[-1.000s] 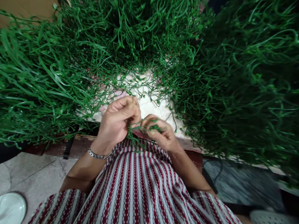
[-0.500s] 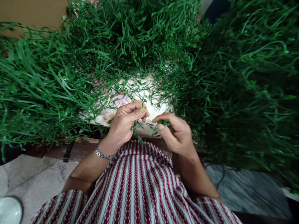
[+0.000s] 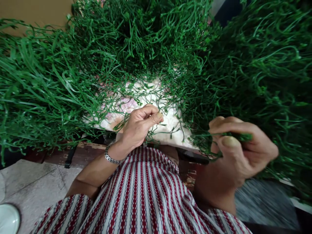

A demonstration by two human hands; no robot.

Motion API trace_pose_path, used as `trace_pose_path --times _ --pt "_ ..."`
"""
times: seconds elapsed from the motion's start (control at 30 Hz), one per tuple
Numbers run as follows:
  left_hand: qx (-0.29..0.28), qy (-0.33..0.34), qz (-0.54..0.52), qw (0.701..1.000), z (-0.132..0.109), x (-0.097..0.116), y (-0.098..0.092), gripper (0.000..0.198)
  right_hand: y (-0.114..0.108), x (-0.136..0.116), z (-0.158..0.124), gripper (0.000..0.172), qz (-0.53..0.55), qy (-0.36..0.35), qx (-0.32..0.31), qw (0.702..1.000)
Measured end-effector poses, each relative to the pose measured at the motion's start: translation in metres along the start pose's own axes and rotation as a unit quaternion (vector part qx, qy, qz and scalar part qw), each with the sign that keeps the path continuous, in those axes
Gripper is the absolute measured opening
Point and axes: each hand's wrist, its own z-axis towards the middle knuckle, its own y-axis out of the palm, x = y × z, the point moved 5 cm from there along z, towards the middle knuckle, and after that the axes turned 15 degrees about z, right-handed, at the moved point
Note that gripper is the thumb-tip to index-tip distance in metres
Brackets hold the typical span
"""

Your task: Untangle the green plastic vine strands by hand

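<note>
Long thin green stems [image 3: 143,42] with small buds at their tips, possibly flowering chives, lie in big tangled heaps. My left hand [image 3: 142,125], a metal watch band at its wrist, is over the pale flowered cloth [image 3: 168,130]. Its thumb and forefinger are pinched together at a thin stem, mostly hidden by the fingers. Away to the right, beside the right-hand heap, my right hand [image 3: 241,146] is curled around a small bunch of green stems [image 3: 240,136]. Several loose stems lie scattered on the cloth between the hands.
A brown wooden edge [image 3: 85,155] runs below the cloth. Grey floor tiles [image 3: 31,185] show at lower left, with a pale round dish [image 3: 8,217]. A dark grey streaked surface [image 3: 265,204] is at lower right, and a tan panel [image 3: 31,14] at upper left.
My right hand has moved well to the right, away from my left, with the green stems still in it. My left hand has shifted slightly right, still pinched.
</note>
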Motion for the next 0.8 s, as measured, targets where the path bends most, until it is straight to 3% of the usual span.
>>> trace_pose_path --times 0.1,0.2,0.3,0.47,0.63,0.8 --pt "-0.001 0.004 0.017 1.0 0.002 0.0 0.003 0.017 0.011 -0.009 -0.003 0.01 -0.074 -0.094 -0.061 0.991" --pt "-0.009 0.005 0.018 1.0 0.004 0.001 0.007 0.017 0.039 0.008 -0.01 0.012 -0.207 -0.127 -0.205 0.948" --pt "-0.02 -0.002 0.001 1.0 0.005 0.002 0.011 0.018 0.06 0.028 -0.016 0.024 -0.218 -0.136 -0.264 0.93" --pt "-0.026 0.002 -0.014 1.0 0.007 0.003 0.015 0.022 0.071 0.041 -0.016 0.017 -0.151 -0.141 -0.24 0.948" --pt "0.01 0.093 0.093 0.991 -0.004 0.015 0.003 0.008 0.059 0.045 -0.014 0.016 -0.129 -0.104 -0.199 0.966" --pt "-0.071 0.053 0.244 0.966 -0.021 0.013 -0.002 0.041 0.051 0.042 -0.014 0.016 -0.143 -0.093 -0.192 0.966"
